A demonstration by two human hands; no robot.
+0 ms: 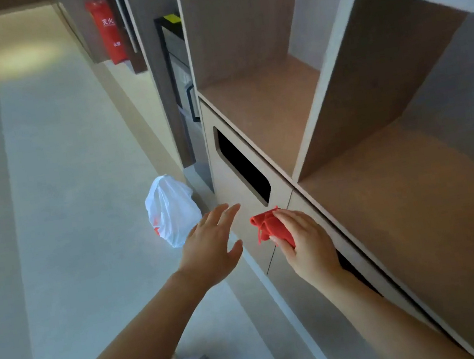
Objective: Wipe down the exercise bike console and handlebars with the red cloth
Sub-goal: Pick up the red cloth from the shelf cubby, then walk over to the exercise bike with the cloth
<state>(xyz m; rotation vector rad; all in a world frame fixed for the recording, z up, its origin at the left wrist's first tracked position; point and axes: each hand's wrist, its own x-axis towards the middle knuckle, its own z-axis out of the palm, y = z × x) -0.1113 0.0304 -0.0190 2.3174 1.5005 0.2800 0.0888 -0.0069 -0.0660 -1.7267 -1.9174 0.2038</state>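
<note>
A bunched red cloth (269, 226) is held in my right hand (305, 244), whose fingers and thumb curl round it, in front of the beige cabinet face. My left hand (212, 245) hovers just to the left of the cloth with its fingers straight and spread, holding nothing. The two hands are a short gap apart. No exercise bike, console or handlebars appear in this view.
A beige shelf unit (334, 77) with open compartments fills the right side; below it a cabinet front has a dark slot (243, 166). A white plastic bag (172, 209) sits on the pale floor (57, 207). A red fire extinguisher box (108, 30) stands far back.
</note>
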